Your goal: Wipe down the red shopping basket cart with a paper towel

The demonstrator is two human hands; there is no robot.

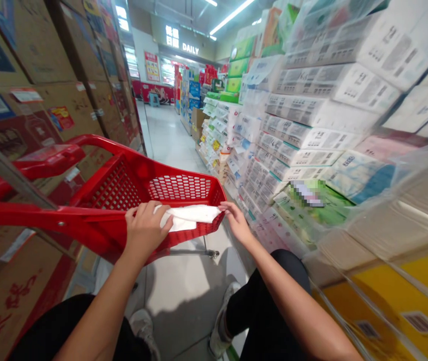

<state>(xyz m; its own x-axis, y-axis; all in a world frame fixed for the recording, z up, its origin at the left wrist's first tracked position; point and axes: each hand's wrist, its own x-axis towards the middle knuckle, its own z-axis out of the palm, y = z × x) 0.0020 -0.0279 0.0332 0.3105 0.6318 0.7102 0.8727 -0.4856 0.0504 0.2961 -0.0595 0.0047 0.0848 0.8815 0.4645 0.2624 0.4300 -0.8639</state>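
Note:
A red plastic shopping cart (pixel 184 180) stands crosswise in front of me, its basket walls full of holes. Over its near rim lies a folded white cloth (pixel 195 214), perhaps a paper wipe; I cannot tell the material. My left hand (pixel 147 225) is closed over the cloth's left end and the rim, fingers curled toward the basket. At the basket's right corner, my right hand (pixel 235 220) pinches the cloth's other end between its fingertips. Part of the cloth hangs down the outer side of the basket.
Stacked cardboard cartons (pixel 48 115) line the left side. On the right rise piles of wrapped tissue packs (pixel 304 120), with a pixelated item (pixel 307 193) on a green pack and yellow cartons (pixel 405 301) below. A tiled aisle (pixel 165 130) runs ahead toward a blue stool (pixel 154 99).

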